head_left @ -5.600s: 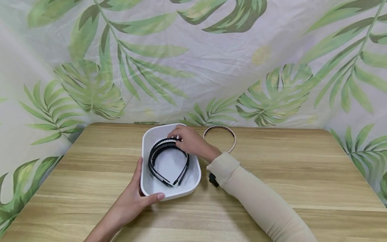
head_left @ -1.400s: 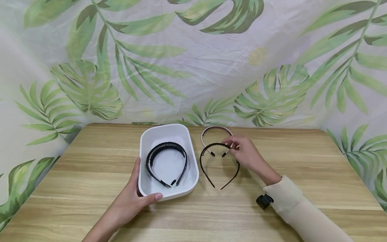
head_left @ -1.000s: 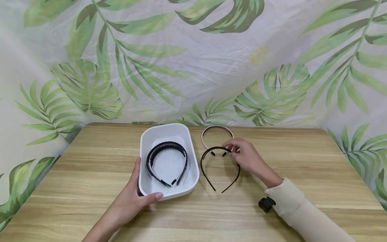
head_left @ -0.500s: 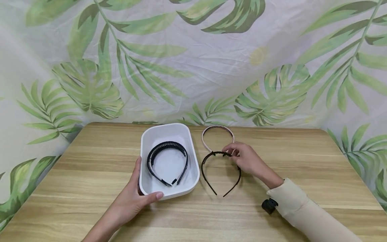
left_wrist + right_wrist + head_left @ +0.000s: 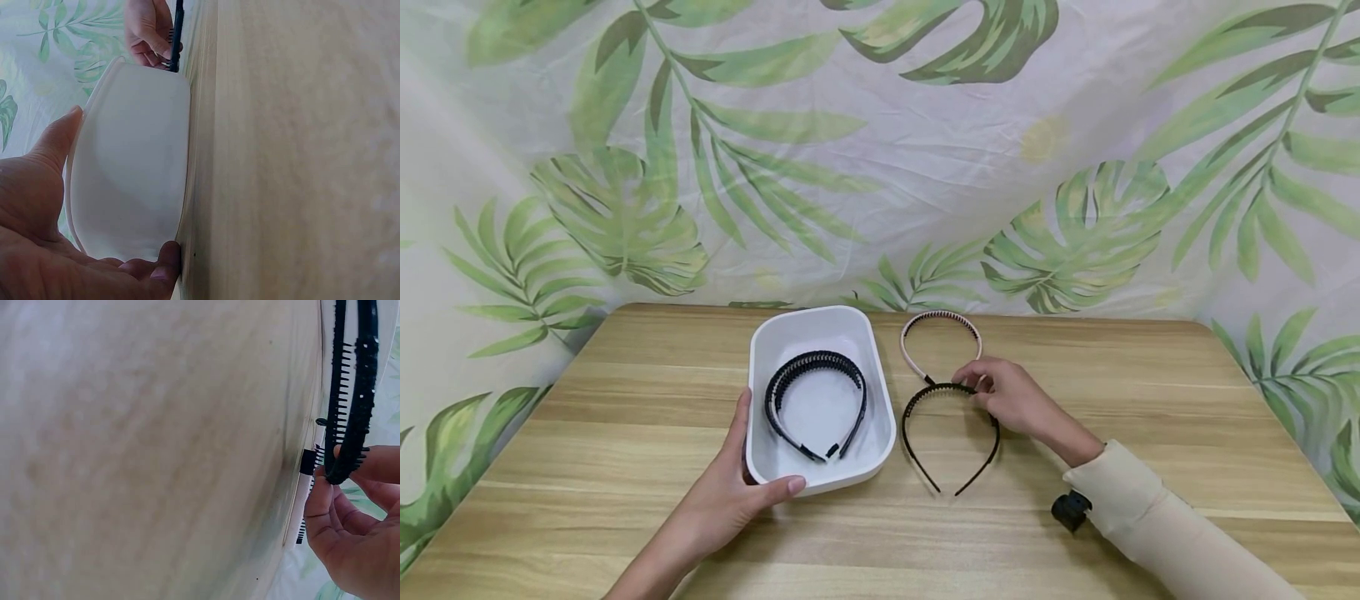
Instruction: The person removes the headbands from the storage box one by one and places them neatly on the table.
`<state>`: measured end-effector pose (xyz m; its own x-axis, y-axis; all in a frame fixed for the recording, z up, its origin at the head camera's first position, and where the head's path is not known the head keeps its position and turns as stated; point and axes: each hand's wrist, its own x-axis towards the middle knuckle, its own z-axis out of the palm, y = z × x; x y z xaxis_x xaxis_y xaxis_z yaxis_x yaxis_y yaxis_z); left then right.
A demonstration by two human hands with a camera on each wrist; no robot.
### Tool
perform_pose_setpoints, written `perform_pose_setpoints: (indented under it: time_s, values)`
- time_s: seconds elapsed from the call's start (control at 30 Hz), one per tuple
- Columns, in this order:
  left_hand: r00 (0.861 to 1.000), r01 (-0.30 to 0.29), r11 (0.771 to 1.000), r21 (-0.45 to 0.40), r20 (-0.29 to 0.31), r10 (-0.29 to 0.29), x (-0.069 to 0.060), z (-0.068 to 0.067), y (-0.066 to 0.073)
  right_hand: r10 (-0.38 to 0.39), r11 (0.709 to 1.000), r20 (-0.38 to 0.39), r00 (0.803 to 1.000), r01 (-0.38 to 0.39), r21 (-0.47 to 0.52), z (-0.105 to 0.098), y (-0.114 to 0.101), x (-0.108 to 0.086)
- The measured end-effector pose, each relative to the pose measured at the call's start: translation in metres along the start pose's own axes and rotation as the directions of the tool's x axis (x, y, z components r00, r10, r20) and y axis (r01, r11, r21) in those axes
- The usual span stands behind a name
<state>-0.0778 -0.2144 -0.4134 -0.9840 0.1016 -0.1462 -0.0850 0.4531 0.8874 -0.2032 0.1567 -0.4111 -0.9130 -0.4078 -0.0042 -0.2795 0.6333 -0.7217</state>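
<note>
My left hand [image 5: 722, 492] grips the near left corner of a white plastic bin [image 5: 883, 454], thumb over the rim, fingers along its outer side. Inside the bin lie several black toothed headbands [image 5: 775, 383], stacked together. To the right of the bin, my right hand [image 5: 1007, 396] pinches a black headband [image 5: 906, 429] near the top of its arch. Its two ends point toward the front of the table. In the right wrist view, thumb and fingers hold that headband [image 5: 365, 381], teeth showing. Whether it touches the table cannot be told.
A pale pink headband [image 5: 904, 342] with dark teeth lies behind the black one; my right hand and the black headband cover part of its tips. The wooden table [image 5: 625, 400] ends against a leaf-patterned cloth [image 5: 820, 167].
My right hand, earlier reaching into the bin, has brought a black headband out to the right. Recently it has slid slightly toward the table's front. My left hand stays on the bin.
</note>
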Motion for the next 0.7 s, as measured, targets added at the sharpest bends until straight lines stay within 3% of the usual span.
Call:
perform_pose_setpoints:
  time_s: [0.7]
  values:
    - [1.0,0.007,1.0,0.004,0.004,-0.007,0.0001,-0.0001,-0.0002,-0.002,1.0,0.03,1.0,0.002,-0.005,-0.0001,0.002,0.001]
